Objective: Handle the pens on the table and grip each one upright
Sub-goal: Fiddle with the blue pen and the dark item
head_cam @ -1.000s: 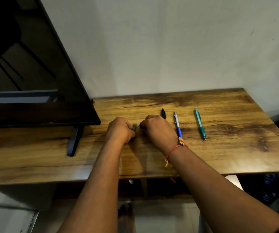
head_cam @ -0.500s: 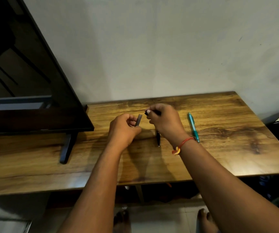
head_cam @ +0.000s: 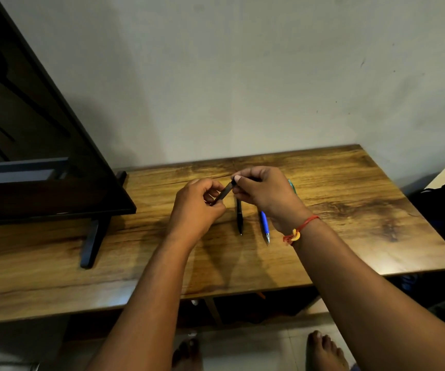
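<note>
Compared with a second earlier, both hands had come up off the wood, and the pen they shared had swung from lying low between the knuckles to a slant in the air.

The television stood at one end of the wooden surface, and everything in play sat out beyond its screen edge, on the side away from it. The left hand, the nearer of the two to the television, had its fingers curled round the lower part of the dark grey pen. The right hand, just beyond it, pinched the pen's upper end between thumb and fingertips. The pen leaned, its top tipped away from the television, so it was lifted but not yet upright.

Three more pens lay flat on the surface, each a step farther from the television. The black pen came first, under the gap between the hands. The blue pen came next, partly under the right wrist. The teal pen was last, only a sliver of it showing past the right hand. None of them was being touched. A red thread bracelet circled the right wrist.

By my reading, the task was at its start. One pen was in hand and wanted straightening into a vertical grip, and the other three looked still to be picked up in turn.
</note>
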